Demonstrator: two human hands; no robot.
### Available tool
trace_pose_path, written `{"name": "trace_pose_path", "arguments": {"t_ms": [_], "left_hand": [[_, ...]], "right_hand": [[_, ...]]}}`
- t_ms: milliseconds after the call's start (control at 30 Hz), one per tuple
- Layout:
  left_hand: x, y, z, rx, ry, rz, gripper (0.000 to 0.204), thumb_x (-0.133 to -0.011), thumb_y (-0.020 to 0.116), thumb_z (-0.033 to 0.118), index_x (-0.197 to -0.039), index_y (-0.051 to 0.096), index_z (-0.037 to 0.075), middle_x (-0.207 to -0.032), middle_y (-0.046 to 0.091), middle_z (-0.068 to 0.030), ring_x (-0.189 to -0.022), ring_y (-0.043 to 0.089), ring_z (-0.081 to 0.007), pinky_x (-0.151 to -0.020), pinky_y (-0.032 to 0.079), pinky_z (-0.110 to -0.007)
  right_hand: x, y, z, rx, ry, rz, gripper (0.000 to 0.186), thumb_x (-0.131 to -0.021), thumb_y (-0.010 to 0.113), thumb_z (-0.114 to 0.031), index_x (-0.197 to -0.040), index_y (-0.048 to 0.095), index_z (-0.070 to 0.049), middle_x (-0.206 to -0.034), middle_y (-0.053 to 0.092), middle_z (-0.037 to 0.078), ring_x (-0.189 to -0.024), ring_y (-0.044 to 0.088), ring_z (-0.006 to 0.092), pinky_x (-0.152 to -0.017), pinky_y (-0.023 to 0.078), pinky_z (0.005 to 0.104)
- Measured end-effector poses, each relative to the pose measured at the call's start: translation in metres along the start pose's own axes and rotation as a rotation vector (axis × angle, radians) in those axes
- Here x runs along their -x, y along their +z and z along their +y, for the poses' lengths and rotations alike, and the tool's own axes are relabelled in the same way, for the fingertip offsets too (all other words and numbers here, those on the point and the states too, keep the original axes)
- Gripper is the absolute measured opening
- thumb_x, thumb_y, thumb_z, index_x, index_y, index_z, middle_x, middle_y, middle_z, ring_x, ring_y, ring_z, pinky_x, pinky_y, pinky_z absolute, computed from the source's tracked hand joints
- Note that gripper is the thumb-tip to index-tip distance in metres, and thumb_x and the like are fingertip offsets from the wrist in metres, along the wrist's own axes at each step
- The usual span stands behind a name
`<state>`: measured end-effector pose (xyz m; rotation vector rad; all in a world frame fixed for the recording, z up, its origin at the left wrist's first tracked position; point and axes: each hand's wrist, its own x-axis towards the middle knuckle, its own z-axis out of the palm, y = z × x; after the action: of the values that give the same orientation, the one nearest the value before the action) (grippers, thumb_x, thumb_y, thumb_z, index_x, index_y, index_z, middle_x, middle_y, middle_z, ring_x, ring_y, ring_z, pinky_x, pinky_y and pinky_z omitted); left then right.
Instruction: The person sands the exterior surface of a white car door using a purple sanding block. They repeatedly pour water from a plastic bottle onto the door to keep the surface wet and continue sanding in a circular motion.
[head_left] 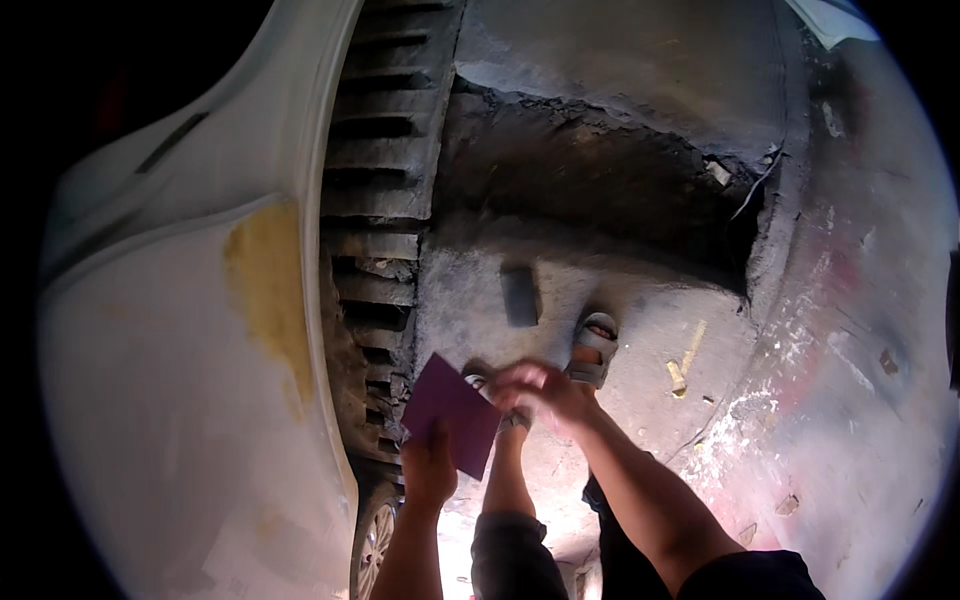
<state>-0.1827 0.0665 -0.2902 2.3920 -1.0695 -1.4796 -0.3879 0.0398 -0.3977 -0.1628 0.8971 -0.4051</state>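
My left hand (430,470) grips a square purple sheet (452,405), likely abrasive paper, with the thumb over its lower part. Just right of the sheet my right hand (540,390) is smeared by motion; whether its fingers hold anything cannot be made out. At the left stands a pale car body panel (150,400) with a yellowish patch (270,300) near its edge. A dark rectangular block (519,295) lies on the concrete beyond my hands, beside my sandalled foot (592,350). My other foot is partly hidden behind my hands and the sheet.
A slotted concrete drain strip (380,150) runs along the car, with a wheel (377,540) low beside it. Ahead is a broken-edged dark pit (590,180) with a pale wire (755,190) at its right. The stained floor (850,350) carries small yellow scraps (678,378).
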Motion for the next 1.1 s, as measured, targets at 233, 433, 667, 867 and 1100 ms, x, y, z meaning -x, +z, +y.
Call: {"name": "trace_pose_path", "arguments": {"t_ms": [233, 433, 667, 867, 1100], "left_hand": [[0.005, -0.011, -0.104, -0.019, 0.481, 0.254, 0.025, -0.095, 0.049, 0.002, -0.113, 0.056, -0.013, -0.125, 0.051, -0.0288, -0.107, 0.057, -0.0411, -0.089, 0.049, -0.044], [0.019, -0.034, -0.12, -0.028, 0.535, 0.325, 0.041, -0.095, 0.046, 0.002, -0.134, 0.039, -0.011, -0.132, 0.05, -0.0194, -0.115, 0.053, -0.0254, -0.097, 0.044, -0.034], [0.064, -0.058, -0.097, 0.174, 0.624, 0.23, 0.04, -0.092, 0.048, -0.002, -0.13, 0.042, -0.011, -0.123, 0.055, -0.0211, -0.108, 0.057, -0.0272, -0.092, 0.046, -0.035], [0.151, -0.092, -0.003, 0.305, 0.714, 0.294, 0.033, -0.091, 0.046, -0.002, -0.123, 0.048, -0.01, -0.115, 0.057, -0.019, -0.099, 0.058, -0.025, -0.088, 0.046, -0.033], [0.311, -0.136, 0.038, 0.6, 0.459, 0.41, 0.019, -0.089, 0.054, 0.003, -0.106, 0.062, -0.002, -0.086, 0.068, -0.0101, -0.077, 0.066, -0.0177, -0.06, 0.049, -0.029]], "right_hand": [[-0.16, -0.1, 0.065, 1.41, -0.2, 1.045, 0.056, -0.073, 0.081, -0.037, -0.105, 0.057, 0.002, -0.099, 0.061, 0.018, -0.097, 0.059, 0.0313, -0.086, 0.047, 0.0435], [-0.188, -0.074, 0.063, 1.397, -0.128, 1.148, 0.067, -0.073, 0.079, -0.041, -0.116, 0.052, 0.003, -0.11, 0.056, 0.019, -0.104, 0.056, 0.0329, -0.089, 0.045, 0.0432], [-0.077, -0.066, 0.036, -0.003, -0.1, 0.709, 0.048, -0.083, 0.066, -0.029, -0.122, 0.053, -0.006, -0.11, 0.06, 0.013, -0.104, 0.058, 0.028, -0.087, 0.046, 0.0411], [0.118, 0.049, -0.086, -0.426, -0.245, -0.133, 0.06, -0.09, 0.049, -0.044, -0.135, 0.047, -0.003, -0.125, 0.059, 0.017, -0.114, 0.057, 0.03, -0.094, 0.047, 0.0429], [0.245, 0.18, -0.184, 0.189, -0.046, -0.191, 0.054, -0.085, 0.069, -0.016, -0.132, 0.048, -0.001, -0.12, 0.061, 0.015, -0.109, 0.062, 0.0286, -0.094, 0.048, 0.0446]]}}
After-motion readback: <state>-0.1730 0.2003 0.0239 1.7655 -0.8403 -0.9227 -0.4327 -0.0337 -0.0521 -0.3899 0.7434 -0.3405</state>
